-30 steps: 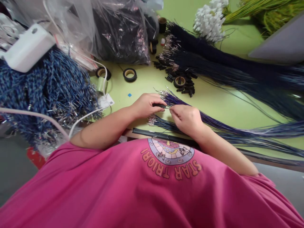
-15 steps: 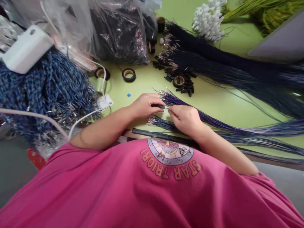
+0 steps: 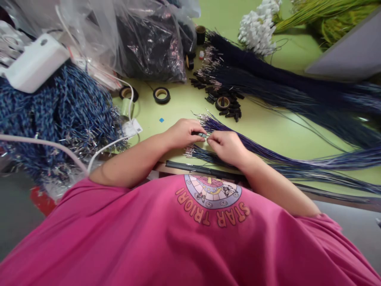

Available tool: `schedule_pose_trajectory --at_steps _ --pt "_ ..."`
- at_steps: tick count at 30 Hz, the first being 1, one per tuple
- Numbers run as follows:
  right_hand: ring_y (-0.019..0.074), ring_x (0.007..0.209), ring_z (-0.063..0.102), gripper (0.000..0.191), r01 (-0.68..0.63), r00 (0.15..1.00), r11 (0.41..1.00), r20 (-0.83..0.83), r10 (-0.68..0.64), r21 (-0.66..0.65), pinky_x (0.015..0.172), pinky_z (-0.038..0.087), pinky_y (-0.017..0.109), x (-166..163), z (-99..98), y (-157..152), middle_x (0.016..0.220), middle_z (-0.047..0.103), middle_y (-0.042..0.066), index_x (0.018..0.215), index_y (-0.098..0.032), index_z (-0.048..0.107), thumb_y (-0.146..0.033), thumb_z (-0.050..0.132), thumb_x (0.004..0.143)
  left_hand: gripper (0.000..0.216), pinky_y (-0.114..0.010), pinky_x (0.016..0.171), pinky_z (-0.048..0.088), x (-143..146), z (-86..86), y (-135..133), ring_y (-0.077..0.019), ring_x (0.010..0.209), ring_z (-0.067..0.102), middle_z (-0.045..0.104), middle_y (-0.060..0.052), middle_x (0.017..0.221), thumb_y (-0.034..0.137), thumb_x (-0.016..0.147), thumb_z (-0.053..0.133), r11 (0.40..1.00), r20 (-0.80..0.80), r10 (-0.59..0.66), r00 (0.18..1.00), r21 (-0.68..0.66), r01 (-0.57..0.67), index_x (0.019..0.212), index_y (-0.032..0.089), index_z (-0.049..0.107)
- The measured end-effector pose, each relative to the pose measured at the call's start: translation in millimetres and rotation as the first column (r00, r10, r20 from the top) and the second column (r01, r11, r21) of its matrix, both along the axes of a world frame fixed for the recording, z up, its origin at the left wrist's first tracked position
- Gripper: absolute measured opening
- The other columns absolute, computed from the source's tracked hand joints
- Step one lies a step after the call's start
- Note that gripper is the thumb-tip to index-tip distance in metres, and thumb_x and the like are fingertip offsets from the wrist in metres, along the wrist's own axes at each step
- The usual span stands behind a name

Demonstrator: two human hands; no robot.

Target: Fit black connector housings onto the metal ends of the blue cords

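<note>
We judge the step in hand to be the mating of a wire end with a housing. Our left hand point(image 3: 183, 133) has its fingers point(image 3: 200, 130) closed in a tight pinch on a small black connector housing point(image 3: 199, 134). Our right hand point(image 3: 228, 146) meets it with thumb and forefinger pressed shut on a purple wire point(image 3: 208, 136) at its tip, though the metal terminal itself is too fine to make out. Both hands sit near the front edge of the green tabletop point(image 3: 268, 127), right over the fanned bundle of purple and dark blue wires point(image 3: 268, 155), whose crimped silver ends bristle toward the left. In our judgement a fit like this calls for a straight line-up and a steady, light push, since the wire is thin and limp and the housing is hard, smooth and tiny. Farther toward the middle of the tabletop lie a scatter of loose black housings point(image 3: 233, 109) and a roll of black tape point(image 3: 162, 95). At the left edge there is a springy heap of twisted blue-and-black wires point(image 3: 59, 115), and at the far edge a crinkled clear plastic bag point(image 3: 149, 39) and a cluster of white plugs point(image 3: 256, 26).
</note>
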State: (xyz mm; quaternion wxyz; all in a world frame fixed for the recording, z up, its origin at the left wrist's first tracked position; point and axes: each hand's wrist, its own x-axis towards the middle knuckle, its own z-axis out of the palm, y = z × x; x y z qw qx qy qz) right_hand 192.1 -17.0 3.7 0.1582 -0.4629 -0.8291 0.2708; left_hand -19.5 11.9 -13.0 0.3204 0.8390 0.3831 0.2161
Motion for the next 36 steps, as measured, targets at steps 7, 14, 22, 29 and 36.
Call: schedule_pose_trajectory --at_steps 7,14,22,29,36 --pt "0.0248 0.087 0.063 0.027 0.187 0.894 0.973 0.386 -0.227 0.138 0.070 0.042 0.033 18 -3.4 44 0.103 0.071 0.015 0.098 -0.016 0.075 -0.024 0.051 0.088 0.032 -0.029 0.087 0.048 -17 21.0 7 -0.0149 0.087 0.064 0.073 -0.006 0.095 0.033 0.083 0.067 0.982 -0.088 0.028 0.996 -0.182 -0.044 0.110 0.017 0.075" --pt "0.0191 0.079 0.064 0.019 0.183 0.950 0.983 0.251 -0.186 0.035 0.070 0.041 0.029 16 -6.0 37 0.085 0.075 0.003 0.081 -0.020 0.077 -0.026 0.059 0.079 0.032 -0.030 0.090 0.048 -20 24.8 6 -0.0164 0.092 0.067 0.076 -0.003 0.101 0.030 0.078 0.069 0.966 -0.084 0.020 0.996 -0.256 -0.041 0.108 0.021 0.076" --pt "0.0173 0.066 0.059 0.017 0.279 0.957 0.952 0.039 -0.286 0.127 0.065 0.040 0.029 16 2.9 21 0.074 0.071 0.004 0.081 -0.017 0.071 -0.017 0.057 0.071 0.026 -0.031 0.090 0.050 -16 21.3 5 -0.0154 0.091 0.067 0.076 -0.003 0.097 0.026 0.076 0.070 0.949 0.017 0.057 0.998 -0.310 -0.049 0.100 0.018 0.077" --pt "0.0145 0.071 0.060 0.023 0.025 0.987 0.997 -0.159 -0.014 0.071 0.070 0.043 0.027 1 17.9 7 0.080 0.071 0.003 0.099 -0.018 0.071 -0.028 0.058 0.084 0.027 -0.029 0.084 0.053 -10 17.1 3 -0.0149 0.085 0.068 0.076 -0.005 0.093 0.023 0.073 0.075 0.887 0.216 0.163 0.963 -0.459 -0.048 0.098 0.015 0.077" --pt "0.0158 0.072 0.063 0.023 0.143 0.974 0.986 -0.188 -0.125 0.082 0.070 0.046 0.029 7 4.6 -4 0.081 0.073 0.004 0.090 -0.019 0.074 -0.026 0.052 0.088 0.025 -0.026 0.074 0.053 -8 21.0 1 -0.0135 0.078 0.068 0.076 -0.006 0.088 0.020 0.074 0.074 0.858 0.220 0.195 0.956 -0.510 -0.057 0.099 0.014 0.076"
